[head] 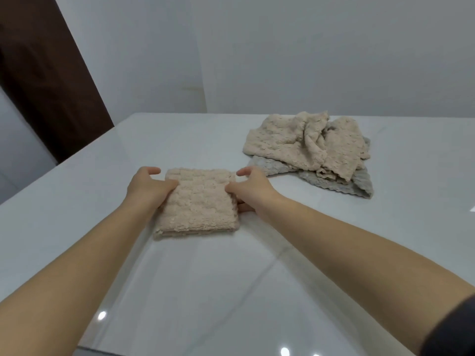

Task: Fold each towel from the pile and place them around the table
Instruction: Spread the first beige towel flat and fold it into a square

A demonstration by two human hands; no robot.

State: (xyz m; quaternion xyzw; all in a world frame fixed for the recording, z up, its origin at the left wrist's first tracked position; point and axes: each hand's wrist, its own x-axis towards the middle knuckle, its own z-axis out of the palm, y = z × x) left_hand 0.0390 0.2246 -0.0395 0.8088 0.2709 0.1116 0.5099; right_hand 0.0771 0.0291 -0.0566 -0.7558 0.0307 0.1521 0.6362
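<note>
A folded beige towel [199, 204] lies on the white table [231, 291], a little left of centre. My left hand [149, 187] grips its left edge, thumb on top of the cloth. My right hand [250, 192] grips the right edge, thumb on top and fingers tucked under the side. To the back right lies the pile [308, 147]: crumpled beige towels on top of a grey towel [341, 185] that sticks out underneath.
The glossy table ends at a left edge [51, 176] and a near edge at the bottom. A dark brown door [43, 80] stands beyond the left edge. White walls close the back.
</note>
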